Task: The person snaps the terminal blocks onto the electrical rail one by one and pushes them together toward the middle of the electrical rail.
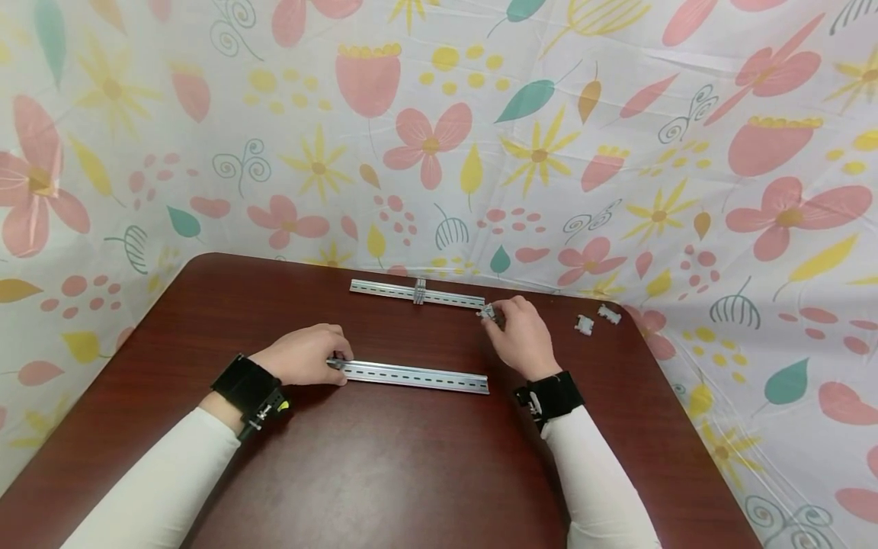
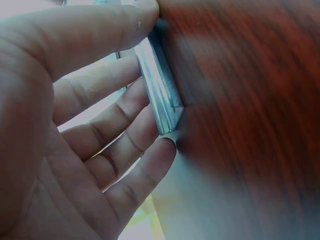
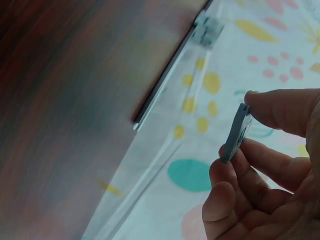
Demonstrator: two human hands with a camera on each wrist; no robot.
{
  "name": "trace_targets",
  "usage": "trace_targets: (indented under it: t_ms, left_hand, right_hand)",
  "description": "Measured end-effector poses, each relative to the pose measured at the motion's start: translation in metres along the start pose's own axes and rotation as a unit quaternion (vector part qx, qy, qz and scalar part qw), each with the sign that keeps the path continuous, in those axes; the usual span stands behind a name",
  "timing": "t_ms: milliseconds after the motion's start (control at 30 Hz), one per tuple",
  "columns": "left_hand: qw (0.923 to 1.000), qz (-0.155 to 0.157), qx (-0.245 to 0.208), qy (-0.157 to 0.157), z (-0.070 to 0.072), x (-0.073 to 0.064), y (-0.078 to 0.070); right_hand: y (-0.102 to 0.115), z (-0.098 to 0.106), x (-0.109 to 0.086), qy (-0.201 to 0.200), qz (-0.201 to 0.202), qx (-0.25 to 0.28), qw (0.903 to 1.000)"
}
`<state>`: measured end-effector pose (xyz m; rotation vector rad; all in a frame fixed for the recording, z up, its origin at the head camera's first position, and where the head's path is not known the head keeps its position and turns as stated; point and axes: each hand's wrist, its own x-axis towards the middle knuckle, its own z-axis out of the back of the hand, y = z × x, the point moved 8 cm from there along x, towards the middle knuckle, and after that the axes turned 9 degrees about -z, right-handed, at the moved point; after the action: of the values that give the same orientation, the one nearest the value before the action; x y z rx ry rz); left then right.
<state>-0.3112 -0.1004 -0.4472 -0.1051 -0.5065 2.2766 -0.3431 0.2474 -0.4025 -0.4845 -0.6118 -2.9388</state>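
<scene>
My left hand (image 1: 302,357) grips the left end of the nearer slotted metal DIN rail (image 1: 418,377), which lies across the table. In the left wrist view, the thumb is on one side of that rail (image 2: 159,87) and the fingers are on the other. My right hand (image 1: 523,339) pinches a small grey terminal block (image 3: 236,132) between thumb and fingertips. In the head view this block is near the right end of the farther DIN rail (image 1: 384,289). Several thin grey terminal blocks (image 1: 420,291) sit side by side around the middle of that farther rail.
Two loose grey terminal blocks, one nearer (image 1: 584,325) and one farther (image 1: 609,313), lie at the back right of the dark red-brown wooden table (image 1: 384,473). A flower-patterned white cloth (image 1: 439,206) hangs behind the table and along its sides.
</scene>
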Motion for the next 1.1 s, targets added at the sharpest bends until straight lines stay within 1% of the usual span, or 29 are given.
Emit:
trace_targets:
  t_ms: [100, 167, 300, 400, 467, 533, 633, 700, 800, 1000, 1100]
  left_hand:
    - [1.0, 0.001, -0.003, -0.004, -0.001, 0.001, 0.0]
    - [0.9999, -0.003, -0.006, -0.01, -0.001, 0.002, 0.0]
    - [0.9996, 0.002, -0.001, -0.027, 0.001, 0.002, 0.001]
    - [0.999, 0.003, -0.002, -0.044, 0.005, 0.002, 0.0]
    - [0.9984, -0.004, -0.006, -0.056, 0.007, 0.002, -0.002]
    - [0.9973, -0.012, -0.006, -0.072, 0.01, 0.004, -0.006]
    - [0.995, -0.014, -0.01, -0.099, 0.012, 0.008, -0.01]
    - [0.993, -0.011, -0.025, -0.115, 0.013, 0.01, -0.013]
    - [0.9893, -0.01, -0.064, -0.131, 0.011, 0.013, -0.018]
    - [0.981, 0.002, -0.127, -0.147, 0.005, 0.016, -0.022]
    - [0.9747, 0.01, -0.165, -0.15, 0.001, 0.017, -0.024]
  right_hand:
    - [0.013, -0.002, -0.003, -0.005, 0.025, 0.003, 0.9997]
    - [0.021, -0.003, -0.005, -0.01, 0.042, 0.005, 0.9991]
    - [0.037, -0.004, -0.01, -0.013, 0.073, 0.006, 0.9973]
    - [0.047, -0.005, -0.013, -0.012, 0.095, 0.009, 0.9954]
    - [0.054, -0.005, -0.016, -0.012, 0.109, 0.013, 0.9939]
    - [0.06, -0.005, -0.018, -0.017, 0.124, 0.017, 0.992]
    - [0.07, -0.003, -0.022, -0.028, 0.146, 0.026, 0.9886]
    - [0.078, -0.003, -0.025, -0.033, 0.16, 0.029, 0.9861]
    - [0.088, -0.006, -0.03, -0.035, 0.181, 0.032, 0.9824]
    - [0.108, -0.018, -0.042, -0.015, 0.221, 0.03, 0.9748]
    - [0.116, -0.023, -0.047, -0.005, 0.237, 0.031, 0.9709]
